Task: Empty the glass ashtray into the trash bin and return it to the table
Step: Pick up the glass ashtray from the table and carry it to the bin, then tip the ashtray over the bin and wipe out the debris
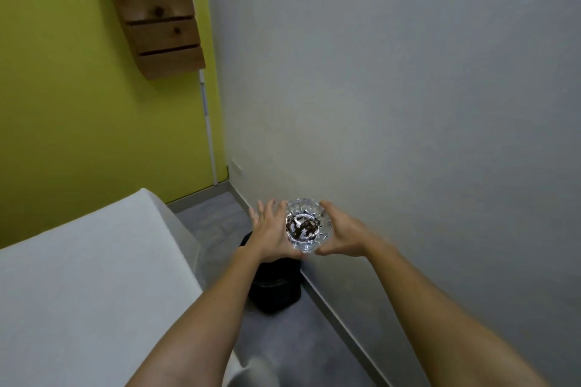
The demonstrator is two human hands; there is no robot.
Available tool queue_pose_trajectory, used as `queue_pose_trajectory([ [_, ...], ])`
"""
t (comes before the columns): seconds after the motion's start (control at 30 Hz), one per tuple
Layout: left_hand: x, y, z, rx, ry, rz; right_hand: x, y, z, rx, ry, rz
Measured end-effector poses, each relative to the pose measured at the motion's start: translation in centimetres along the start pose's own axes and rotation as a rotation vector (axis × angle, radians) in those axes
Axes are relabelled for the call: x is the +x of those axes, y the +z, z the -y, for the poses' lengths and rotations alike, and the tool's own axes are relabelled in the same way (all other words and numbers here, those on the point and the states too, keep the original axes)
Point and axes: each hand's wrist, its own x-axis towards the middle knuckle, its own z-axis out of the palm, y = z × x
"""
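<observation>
Between hands (309, 229): faceted glass ashtray (308, 225)

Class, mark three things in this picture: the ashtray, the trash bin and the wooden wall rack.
ashtray (306, 225), head view, on the dark ash in its bowl.
trash bin (275, 289), head view, on its black side below the hands.
wall rack (157, 14), head view, on a middle wooden slat.

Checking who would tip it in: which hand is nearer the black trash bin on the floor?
Left. The left hand overlaps the black trash bin in view, directly above it; the right hand holds the glass ashtray off toward the wall.
</observation>
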Motion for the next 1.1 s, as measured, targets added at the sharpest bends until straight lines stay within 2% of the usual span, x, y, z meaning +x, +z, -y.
queue_pose_trajectory([
  [0.47,5.2,4.4,0.9,0.057,-0.265,-0.058,10.3,2.3,-7.1,0.230,-0.210,0.232],
  [0.6,8.3,7.6,2.5,0.069,-0.324,-0.065,13.9,4.9,-10.0,0.284,-0.248,0.237],
  [0.77,13.1,15.5,5.9,0.025,-0.396,-0.091,19.5,10.8,-15.8,0.299,-0.299,0.297],
  [1.1,21.2,35.5,18.6,-0.021,-0.444,-0.205,30.0,29.3,-27.6,0.444,-0.377,0.329],
])
